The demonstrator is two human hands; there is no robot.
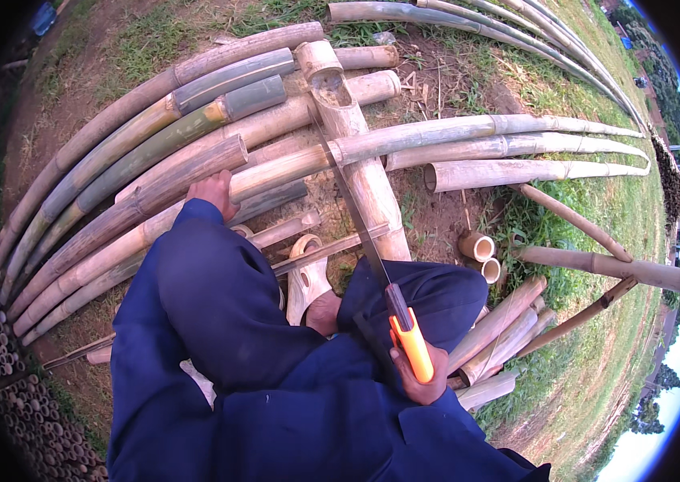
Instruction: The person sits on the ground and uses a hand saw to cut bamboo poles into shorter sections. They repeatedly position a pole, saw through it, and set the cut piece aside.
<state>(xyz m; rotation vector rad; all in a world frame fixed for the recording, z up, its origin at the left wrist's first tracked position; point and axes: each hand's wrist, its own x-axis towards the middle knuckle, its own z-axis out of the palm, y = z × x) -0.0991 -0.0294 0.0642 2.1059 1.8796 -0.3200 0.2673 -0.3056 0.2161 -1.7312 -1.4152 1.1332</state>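
Observation:
My right hand [424,376] is closed round the orange handle of a handsaw [360,221]. The saw's long blade slants up and away to the left and lies across a pale bamboo pole [424,136]. That pole rests over a thick, notched bamboo log [352,132] and runs to both sides. Left of the blade, my left hand [215,193] grips the same pole, its fingers curled over and partly hidden. Just beyond that hand ends a browner bamboo pole [195,169]. Where the blade meets the pole, the depth of any cut cannot be made out.
Several long bamboo poles [139,120] fan out at the left, and more lie at the far right. Short bamboo pieces [500,329] are piled by my right knee, near two upright cut tubes [478,247]. A propped bamboo frame [605,263] stands right. My shoe [308,277] is beside the log.

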